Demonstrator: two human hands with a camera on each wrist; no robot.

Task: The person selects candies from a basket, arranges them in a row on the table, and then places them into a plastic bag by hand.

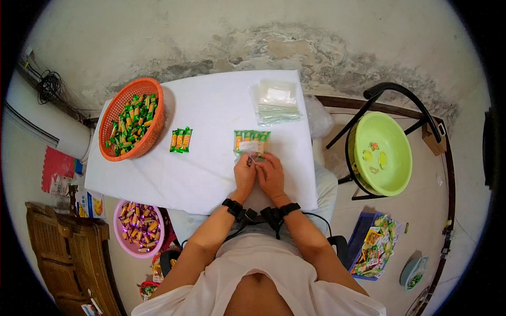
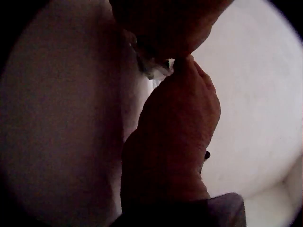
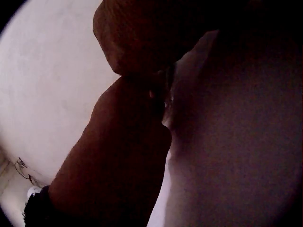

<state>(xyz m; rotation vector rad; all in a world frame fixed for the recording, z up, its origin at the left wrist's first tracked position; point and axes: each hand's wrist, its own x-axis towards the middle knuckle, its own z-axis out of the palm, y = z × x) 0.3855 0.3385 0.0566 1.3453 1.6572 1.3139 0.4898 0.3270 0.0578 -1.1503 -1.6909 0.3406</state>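
Observation:
Both hands meet over the near end of a clear plastic bag [image 1: 253, 146] on the white-covered table. Several green-and-orange wrapped snack bars [image 1: 262, 136] lie side by side inside the bag. My left hand [image 1: 244, 177] pinches the bag's near edge with curled fingers. Beside it, my right hand [image 1: 272, 176] pinches the same edge, fingertips close to the left ones. Both wrist views are dark, and the hands hide most of the bag there; a bit of shiny plastic [image 2: 161, 72] shows by the fingertips in the left wrist view. Three loose snack bars [image 1: 181, 140] lie to the left.
An orange basket [image 1: 107, 126] of green-wrapped bars stands at the table's left. Flat clear bags [image 1: 278, 100] are stacked at the back right. Around the table are a pink basin [image 1: 119, 239] of purple-wrapped pieces, a green basin [image 1: 392, 137] on a black-framed chair, and a blue crate [image 1: 358, 237].

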